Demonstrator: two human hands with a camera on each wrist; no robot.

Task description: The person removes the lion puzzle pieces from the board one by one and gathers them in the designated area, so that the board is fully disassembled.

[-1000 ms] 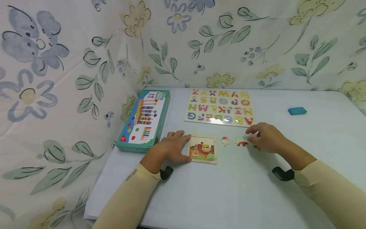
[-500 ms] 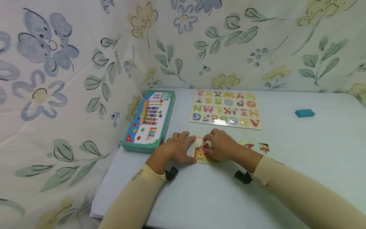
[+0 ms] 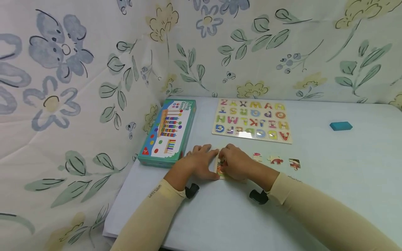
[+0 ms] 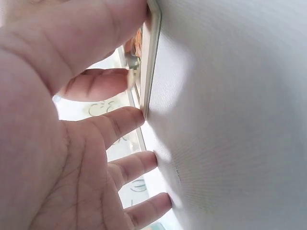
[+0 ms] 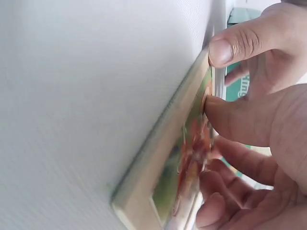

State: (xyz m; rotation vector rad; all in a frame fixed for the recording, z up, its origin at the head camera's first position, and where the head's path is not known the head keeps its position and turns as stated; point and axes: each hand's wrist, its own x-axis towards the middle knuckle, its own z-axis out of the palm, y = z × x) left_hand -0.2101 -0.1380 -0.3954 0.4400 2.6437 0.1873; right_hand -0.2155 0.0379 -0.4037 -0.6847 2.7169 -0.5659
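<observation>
The small square jigsaw puzzle in a pale wooden frame [image 5: 165, 143] lies on the middle of the white cloth-covered surface [image 3: 216, 223], to the near side of the cream board of coloured letters [image 3: 251, 120] and right of the green-edged cardboard box [image 3: 166, 134]. Work on it looks well along but unfinished: the near part of its picture is filled in, while three loose pieces lie on the surface to the right. These are a pink-and-cream piece [image 3: 257, 157] nearest the frame, a cream piece with a dark red curve [image 3: 275, 160] and, farthest right, a dark brown, red and green piece [image 3: 295, 164]. How much of the far part is filled cannot be told, as the right hand [image 3: 235, 164] covers it.

The left hand [image 3: 202, 165] is spread wide, with thumb and index finger at the frame's left corners, seemingly steadying it. The right hand is narrow, its thumb on the picture and its fingers curled in beside it; whether it pinches a piece is unclear.

The puzzle seems to lie flat. Its border is plain, smooth-looking wood; inside, orange and red shapes stand against bright green, with fine joins between the fitted pieces and some blur near the fingers.
</observation>
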